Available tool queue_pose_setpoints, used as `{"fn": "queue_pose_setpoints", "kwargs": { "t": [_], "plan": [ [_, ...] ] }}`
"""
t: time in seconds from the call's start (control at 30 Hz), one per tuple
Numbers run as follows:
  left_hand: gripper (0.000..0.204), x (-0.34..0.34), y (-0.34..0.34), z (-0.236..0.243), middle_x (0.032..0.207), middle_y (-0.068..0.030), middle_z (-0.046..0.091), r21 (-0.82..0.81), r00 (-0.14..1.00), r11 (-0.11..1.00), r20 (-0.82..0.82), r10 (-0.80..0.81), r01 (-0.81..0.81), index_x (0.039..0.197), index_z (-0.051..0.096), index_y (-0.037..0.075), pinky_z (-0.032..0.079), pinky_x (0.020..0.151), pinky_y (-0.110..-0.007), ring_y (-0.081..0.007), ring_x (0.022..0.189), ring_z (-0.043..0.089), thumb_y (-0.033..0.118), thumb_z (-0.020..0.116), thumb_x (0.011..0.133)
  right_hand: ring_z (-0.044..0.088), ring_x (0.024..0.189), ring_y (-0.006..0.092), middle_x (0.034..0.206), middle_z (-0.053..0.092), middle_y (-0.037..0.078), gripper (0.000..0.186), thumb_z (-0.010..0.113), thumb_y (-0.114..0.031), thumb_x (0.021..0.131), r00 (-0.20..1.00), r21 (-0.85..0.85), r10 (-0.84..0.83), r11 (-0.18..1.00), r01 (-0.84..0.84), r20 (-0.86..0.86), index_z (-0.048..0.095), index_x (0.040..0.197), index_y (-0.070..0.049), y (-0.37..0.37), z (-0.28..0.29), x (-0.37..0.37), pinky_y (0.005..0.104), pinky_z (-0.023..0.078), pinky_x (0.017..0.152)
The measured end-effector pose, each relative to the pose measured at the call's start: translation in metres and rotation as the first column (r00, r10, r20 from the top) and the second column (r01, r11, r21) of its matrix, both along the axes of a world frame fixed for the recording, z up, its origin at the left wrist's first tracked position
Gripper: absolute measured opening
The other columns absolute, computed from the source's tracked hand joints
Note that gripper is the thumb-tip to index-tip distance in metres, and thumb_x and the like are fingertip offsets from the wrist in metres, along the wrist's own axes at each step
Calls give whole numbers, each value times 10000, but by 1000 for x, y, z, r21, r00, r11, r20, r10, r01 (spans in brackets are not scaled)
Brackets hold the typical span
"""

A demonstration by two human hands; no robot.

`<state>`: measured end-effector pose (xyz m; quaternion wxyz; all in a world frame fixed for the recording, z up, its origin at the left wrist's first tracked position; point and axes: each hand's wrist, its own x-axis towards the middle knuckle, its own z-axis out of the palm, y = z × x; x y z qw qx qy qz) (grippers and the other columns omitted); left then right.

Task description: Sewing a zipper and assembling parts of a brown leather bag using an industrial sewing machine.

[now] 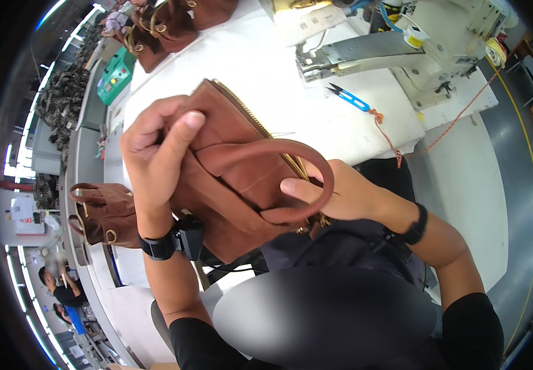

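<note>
A reddish-brown leather bag (232,234) is held up between my hands, tilted over the white work table (291,111). My left hand (155,154) grips its upper left part, the thumb pressed on the leather and the fingers curled over the edge. Along the bag's upper right edge runs a brass zipper (248,114). My right hand (337,191) holds the right side beside that zipper, with its thumb on the leather inside the loop of a rolled handle (322,163). The fingers of that hand are mostly hidden behind the bag.
Several brown bags (168,31) lie at the table's back; another (106,216) stands at left near a green device (113,80). Blue thread snips (350,97) on an orange cord lie beside a sewing machine (365,55). Co-workers (66,290) are at far left, an aisle (525,203) at right.
</note>
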<state>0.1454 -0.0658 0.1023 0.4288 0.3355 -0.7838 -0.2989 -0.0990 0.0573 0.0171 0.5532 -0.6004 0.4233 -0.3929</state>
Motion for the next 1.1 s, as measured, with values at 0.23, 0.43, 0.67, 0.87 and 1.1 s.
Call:
{"fn": "queue_pose_setpoints", "kwargs": {
  "t": [0.23, 0.43, 0.67, 0.87, 1.1],
  "plan": [
    [257, -9, -15, 2, 1030, -27, 717, 191, 837, 964, -545, -52, 185, 1200, 682, -1, 520, 819, -233, -77, 893, 643, 196, 641, 1041, 678, 737, 110, 796, 704, 108, 277, 607, -222, 1029, 964, 187, 213, 952, -242, 161, 655, 1173, 10, 26, 107, -12, 279, 531, 641],
    [306, -50, 4, -3, 1037, 0, 689, 379, 807, 910, -583, 91, 171, 1276, 666, 29, 492, 717, -220, -59, 882, 615, 243, 609, 1065, 561, 626, 51, 733, 633, 32, 181, 649, -109, 940, 956, -48, -28, 999, 15, -290, 686, 1047, 33, 35, 125, -16, 252, 457, 576],
    [547, 3, 28, -10, 1397, -139, 583, 482, 940, 876, -311, 143, 26, 1453, 514, -22, 479, 1045, -397, -239, 1259, 572, 361, 569, 1067, 626, 585, 243, 684, 673, 136, 222, 644, -183, 849, 985, 49, -9, 999, 18, -174, 687, 867, 34, 14, 86, -3, 377, 503, 601],
    [678, 27, 75, 18, 1453, -206, 540, 549, 1000, 836, -17, 16, -4, 1544, 321, -106, 470, 1095, -400, -269, 1328, 548, 88, 668, 996, 578, 747, 125, 837, 621, 64, 483, 692, -78, 854, 970, -14, 19, 1000, -16, 243, 557, 1273, 122, 30, 54, 28, 281, 497, 682],
    [460, 64, 75, 2, 1319, -127, 620, 643, 997, 763, 24, 73, -71, 1421, 459, -89, 521, 1014, -344, -192, 1204, 617, 25, 615, 1003, 611, 993, 112, 1172, 564, 65, 509, 579, -24, 966, 814, 77, -134, 991, 110, 565, 483, 1464, 7, 23, 42, 26, 263, 505, 895]
  ]
}}
